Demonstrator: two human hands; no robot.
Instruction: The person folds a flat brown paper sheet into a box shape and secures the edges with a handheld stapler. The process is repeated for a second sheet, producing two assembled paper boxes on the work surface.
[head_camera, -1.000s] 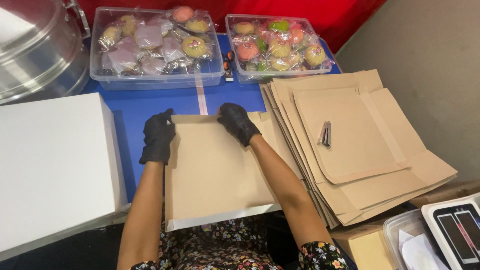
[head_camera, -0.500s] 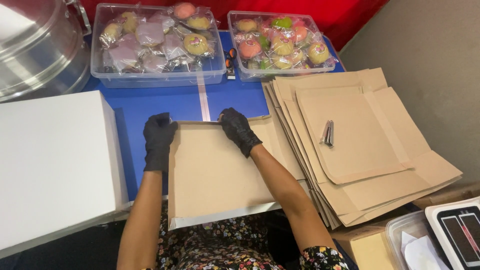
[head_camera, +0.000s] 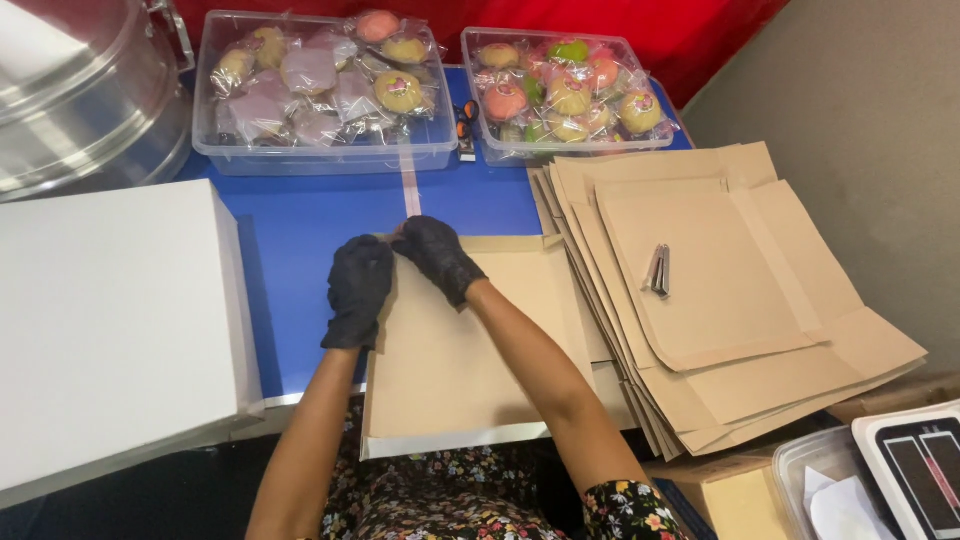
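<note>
In the head view the person's left hand (head_camera: 358, 290) and right hand (head_camera: 432, 255), both in black gloves, were closed in a pinch on the far left corner of a flat brown cardboard sheet (head_camera: 470, 360), which lay at the near edge of the blue table (head_camera: 300, 230) and overhung it toward the person's lap. The overhang looked the likeliest trouble: a pull at the far corner could have tipped the sheet off the near edge. A crooked fold could also have creased the flap. The stack of cardboard sheets (head_camera: 720, 300) lay just beside it toward the right edge, a small metal tool (head_camera: 658, 268) resting on top, and a sideways shove might have jostled both. Against the earlier frames, the hands had drawn together; before, they had held the far edge well apart, the right hand nearer its middle.
</note>
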